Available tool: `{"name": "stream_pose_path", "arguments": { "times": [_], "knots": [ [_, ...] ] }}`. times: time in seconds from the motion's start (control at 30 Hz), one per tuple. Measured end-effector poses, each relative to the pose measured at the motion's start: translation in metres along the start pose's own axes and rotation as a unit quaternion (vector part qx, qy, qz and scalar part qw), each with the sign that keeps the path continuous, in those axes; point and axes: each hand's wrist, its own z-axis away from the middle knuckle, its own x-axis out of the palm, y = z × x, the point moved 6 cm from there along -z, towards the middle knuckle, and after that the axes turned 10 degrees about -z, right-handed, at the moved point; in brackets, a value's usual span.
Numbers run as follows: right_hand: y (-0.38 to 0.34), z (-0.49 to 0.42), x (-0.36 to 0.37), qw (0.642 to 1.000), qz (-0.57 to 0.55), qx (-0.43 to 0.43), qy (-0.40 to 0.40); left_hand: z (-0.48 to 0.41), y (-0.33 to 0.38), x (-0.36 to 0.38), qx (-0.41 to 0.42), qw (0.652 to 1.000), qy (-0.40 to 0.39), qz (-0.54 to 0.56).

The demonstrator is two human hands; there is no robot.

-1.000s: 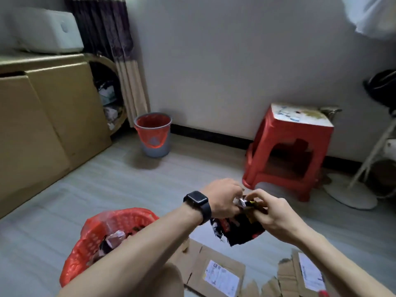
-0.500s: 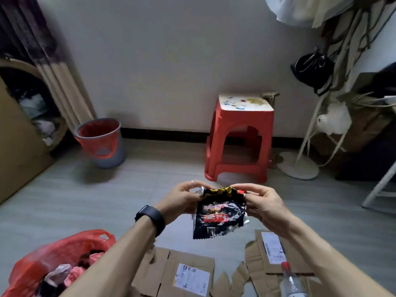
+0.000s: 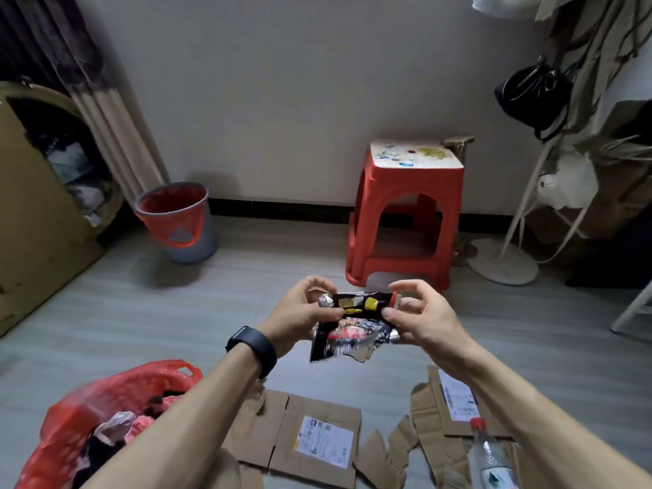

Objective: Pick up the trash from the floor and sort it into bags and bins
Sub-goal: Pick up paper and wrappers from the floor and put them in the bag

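Observation:
A black snack wrapper [image 3: 352,330] with red and yellow print hangs in front of me above the floor. My left hand [image 3: 300,312], with a black watch on the wrist, pinches its left top edge. My right hand [image 3: 420,319] pinches its right top edge, and the top is folded over. A red plastic bag [image 3: 106,404] holding several wrappers sits at the lower left. A grey bin [image 3: 180,220] lined with a red bag stands by the far wall.
Flattened cardboard pieces [image 3: 317,439] with shipping labels lie on the floor below my hands. A clear bottle [image 3: 490,457] with a red cap lies at the lower right. A red stool [image 3: 405,213], a white stand base [image 3: 504,262] and a brown cabinet [image 3: 28,213] border the floor.
Both hands have pulled the crumpled wrapper out flat, then folded its top edge over. The view has swung right, bringing the bottle and the stand into sight.

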Motion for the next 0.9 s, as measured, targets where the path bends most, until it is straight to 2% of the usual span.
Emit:
{"name": "stream_pose_path", "arguments": {
  "times": [0.07, 0.17, 0.37, 0.47, 0.57, 0.7, 0.9],
  "knots": [
    [-0.002, -0.003, 0.000, 0.999, -0.032, 0.000, 0.009, 0.001, 0.003, -0.008, 0.010, 0.999, 0.034, 0.022],
    [-0.005, -0.004, 0.006, 0.998, -0.066, -0.016, 0.002, 0.005, 0.005, -0.012, 0.017, 0.997, 0.039, 0.063],
    [0.002, -0.005, 0.014, 0.998, -0.064, 0.004, 0.013, 0.015, -0.004, -0.012, -0.057, 0.995, -0.028, 0.078],
    [0.001, -0.009, 0.011, 0.997, -0.078, 0.008, 0.016, 0.018, -0.004, -0.013, -0.060, 0.990, -0.077, 0.105],
    [0.003, -0.010, 0.019, 0.995, -0.095, 0.017, -0.012, 0.017, -0.003, -0.017, -0.035, 0.996, -0.043, 0.065],
    [0.015, -0.012, 0.023, 0.997, -0.075, 0.009, 0.018, 0.015, -0.005, -0.025, -0.018, 0.998, 0.012, 0.057],
    [0.016, -0.017, 0.038, 0.990, -0.137, 0.030, 0.013, 0.019, -0.005, -0.039, -0.014, 0.997, 0.058, 0.053]
  ]
}}
